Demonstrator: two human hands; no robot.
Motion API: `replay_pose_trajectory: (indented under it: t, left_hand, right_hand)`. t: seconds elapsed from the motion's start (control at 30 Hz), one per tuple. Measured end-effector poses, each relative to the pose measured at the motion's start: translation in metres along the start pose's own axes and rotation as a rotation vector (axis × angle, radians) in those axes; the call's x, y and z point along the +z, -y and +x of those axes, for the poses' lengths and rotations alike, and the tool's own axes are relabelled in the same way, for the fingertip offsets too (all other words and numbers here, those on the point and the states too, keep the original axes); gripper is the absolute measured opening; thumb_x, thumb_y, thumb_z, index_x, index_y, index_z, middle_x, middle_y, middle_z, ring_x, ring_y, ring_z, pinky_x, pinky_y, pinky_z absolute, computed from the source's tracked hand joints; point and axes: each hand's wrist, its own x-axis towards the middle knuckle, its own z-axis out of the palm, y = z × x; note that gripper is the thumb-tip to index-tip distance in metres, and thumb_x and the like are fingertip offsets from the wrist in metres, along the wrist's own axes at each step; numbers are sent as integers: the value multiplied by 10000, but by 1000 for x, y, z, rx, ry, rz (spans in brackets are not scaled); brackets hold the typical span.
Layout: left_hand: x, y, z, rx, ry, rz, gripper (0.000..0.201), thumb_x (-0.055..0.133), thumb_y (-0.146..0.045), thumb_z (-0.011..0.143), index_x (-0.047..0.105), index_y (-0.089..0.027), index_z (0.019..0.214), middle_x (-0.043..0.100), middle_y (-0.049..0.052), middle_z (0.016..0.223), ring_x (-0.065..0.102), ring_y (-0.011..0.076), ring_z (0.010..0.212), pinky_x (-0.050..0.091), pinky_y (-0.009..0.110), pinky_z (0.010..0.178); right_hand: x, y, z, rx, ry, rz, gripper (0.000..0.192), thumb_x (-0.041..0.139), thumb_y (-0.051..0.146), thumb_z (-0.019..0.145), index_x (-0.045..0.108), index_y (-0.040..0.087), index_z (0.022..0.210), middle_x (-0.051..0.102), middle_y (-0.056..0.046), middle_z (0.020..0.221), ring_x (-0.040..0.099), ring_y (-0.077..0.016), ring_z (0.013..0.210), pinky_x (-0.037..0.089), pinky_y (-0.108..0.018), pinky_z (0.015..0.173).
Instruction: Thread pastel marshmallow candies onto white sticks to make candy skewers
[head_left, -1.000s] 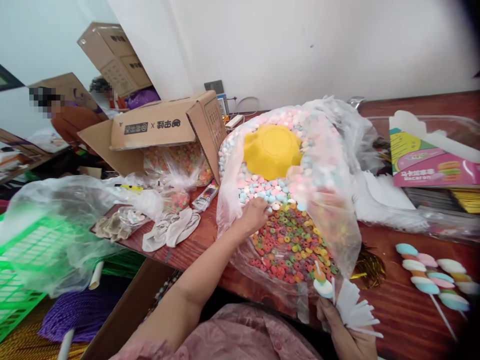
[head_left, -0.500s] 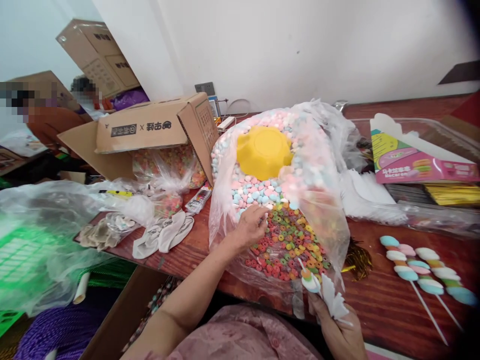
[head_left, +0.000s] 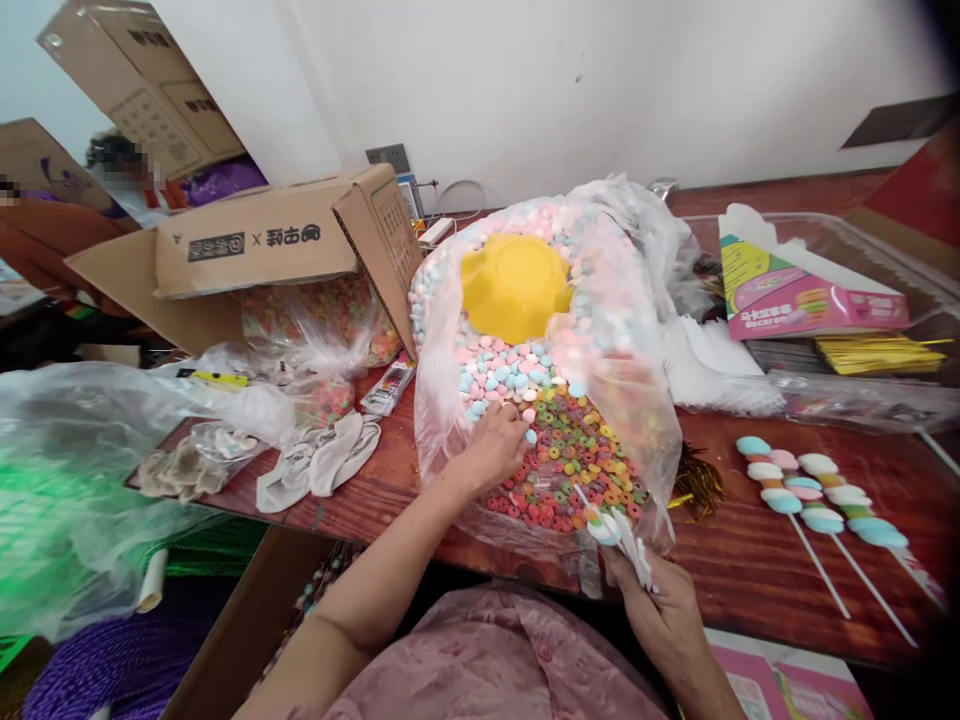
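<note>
My left hand (head_left: 493, 446) reaches over an open clear plastic bag, its fingers curled down where pastel marshmallow candies (head_left: 495, 368) meet colourful gummy rings (head_left: 574, 450). A pale blue candy lies by its fingertips; whether it is gripped I cannot make out. At the bag's near right edge, my right hand (head_left: 660, 600) is closed round a candy skewer (head_left: 602, 525). A gummy ring and a white-and-blue marshmallow are threaded on it, the bare stick tip pointing up left. A bundle of thin white pieces (head_left: 634, 550) is also in that hand. A yellow scalloped bowl (head_left: 516, 288) lies on the marshmallows.
On the right of the table (head_left: 739, 560) lie several finished candy skewers (head_left: 806, 490). Behind them are a pink Macaron carton (head_left: 817, 305) and gold twist ties (head_left: 877, 353). Left stand an open cardboard box (head_left: 255, 240) and grey cloth gloves (head_left: 322, 460). People work at far left.
The whole view has shifted, so things sit further left and higher. My right hand has lifted the skewer slightly, and the white bundle has turned. My left hand stays over the candies, fingers more curled downward.
</note>
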Motion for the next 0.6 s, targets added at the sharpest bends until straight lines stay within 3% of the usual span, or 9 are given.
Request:
replay_pose_trajectory:
  t: [0.13, 0.27, 0.47, 0.6]
  left_hand:
    - [3, -4, 15, -73, -86, -145, 188, 605, -329, 935, 689, -163, 967, 666, 88, 945, 597, 239, 957, 471, 367, 899]
    - [6, 0, 37, -102, -72, -163, 155, 577, -179, 883, 656, -162, 750, 656, 72, 784, 595, 220, 817, 463, 342, 812]
    - [0, 10, 34, 64, 37, -222, 248, 507, -67, 801, 621, -184, 615, 598, 8, 644, 547, 160, 680, 440, 276, 717]
    - [-1, 8, 12, 215, 70, -234, 240, 492, -116, 902, 689, -174, 777, 674, 56, 823, 603, 179, 828, 467, 294, 827]
  right_hand:
    - [0, -5, -4, -13, -8, 12, 207, 593, 228, 908, 693, 189, 730, 586, 21, 574, 563, -118, 481, 514, -199, 534]
    - [-2, -11, -9, 20, 17, -7, 185, 591, 242, 906, 704, 192, 768, 638, -4, 645, 607, -148, 550, 545, -238, 596]
    - [-4, -1, -5, 118, -16, 32, 337, 620, 310, 895, 599, 204, 576, 524, 16, 515, 490, -122, 438, 458, -219, 463]
    - [-2, 4, 0, 107, -24, 45, 375, 615, 323, 891, 577, 209, 536, 497, 16, 489, 450, -116, 415, 438, -222, 443]
